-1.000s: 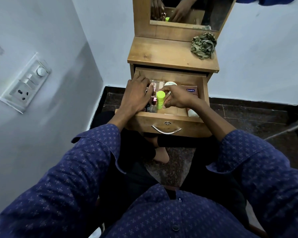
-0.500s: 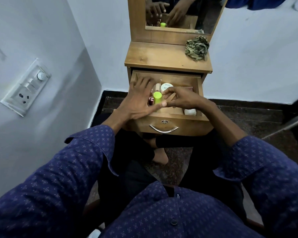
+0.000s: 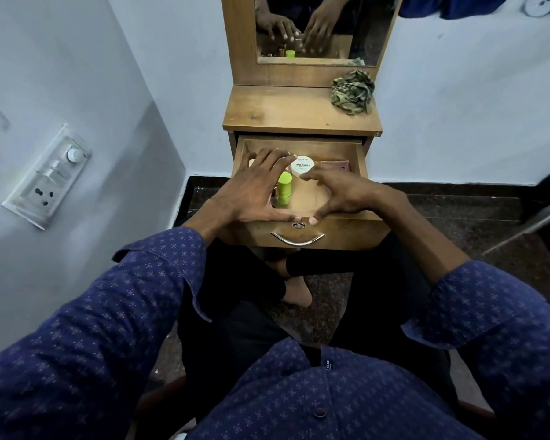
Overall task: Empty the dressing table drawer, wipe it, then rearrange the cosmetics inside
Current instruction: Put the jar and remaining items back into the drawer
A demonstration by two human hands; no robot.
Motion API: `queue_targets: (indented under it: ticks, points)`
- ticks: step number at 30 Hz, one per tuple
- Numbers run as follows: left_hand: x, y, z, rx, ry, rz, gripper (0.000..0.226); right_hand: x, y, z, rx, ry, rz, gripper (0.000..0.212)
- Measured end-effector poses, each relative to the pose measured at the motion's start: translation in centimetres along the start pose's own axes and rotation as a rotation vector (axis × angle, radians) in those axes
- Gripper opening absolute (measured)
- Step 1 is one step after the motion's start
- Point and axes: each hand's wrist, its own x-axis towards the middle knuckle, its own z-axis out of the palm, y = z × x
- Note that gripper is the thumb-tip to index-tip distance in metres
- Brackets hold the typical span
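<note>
The wooden drawer (image 3: 315, 234) of the dressing table stands pulled out. Inside it a green-capped tube (image 3: 284, 187) stands upright near the left, a round white jar labelled nail polish (image 3: 302, 166) sits behind it, and a pinkish flat pack (image 3: 338, 165) lies at the back right. My left hand (image 3: 251, 193) is spread flat over the left side of the drawer, hiding small cosmetics under it. My right hand (image 3: 342, 192) is spread over the right side, one fingertip touching the jar and the thumb on the front edge. Neither hand grips anything.
A crumpled camouflage cloth (image 3: 352, 91) lies on the table top (image 3: 283, 112) at the right. A mirror (image 3: 318, 27) rises behind it. A switch and socket panel (image 3: 48, 176) is on the left wall. A metal chair leg (image 3: 527, 225) is at the right.
Both hands have let go of the green-capped tube and spread out flat over the drawer. The tube now stands on its own, and the view has shifted slightly.
</note>
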Motion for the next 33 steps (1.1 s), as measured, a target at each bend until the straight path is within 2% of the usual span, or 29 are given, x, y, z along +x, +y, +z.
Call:
queue_targets:
  ticks: [2,5,9,14,24,28,33]
  points:
    - [0.1,0.0,-0.1,0.002,0.022,-0.017,0.120,0.3,0.2,0.1,-0.043,0.066,0.000,0.121]
    - [0.7,-0.1,-0.1,0.047,0.059,-0.050,0.117,0.6,0.3,0.4,-0.091,0.199,-0.002,0.121]
    - [2.1,-0.5,0.3,0.031,0.022,-0.121,0.114,0.9,0.1,0.3,-0.134,0.352,0.008,0.121]
    - [4.7,-0.5,0.4,0.062,0.006,-0.194,0.111,2.6,0.7,-0.5,-0.189,0.419,0.064,0.118]
    - [9.9,-2.6,1.8,0.049,-0.075,-0.264,0.094,6.7,2.0,-2.0,-0.273,0.514,0.104,0.084]
    - [11.9,-3.4,2.9,0.032,-0.096,-0.280,0.082,8.2,2.5,-2.5,-0.310,0.674,0.116,0.059]
    - [14.0,-4.1,4.1,0.071,-0.047,-0.311,0.072,9.7,2.6,-2.4,-0.232,0.811,0.177,0.037]
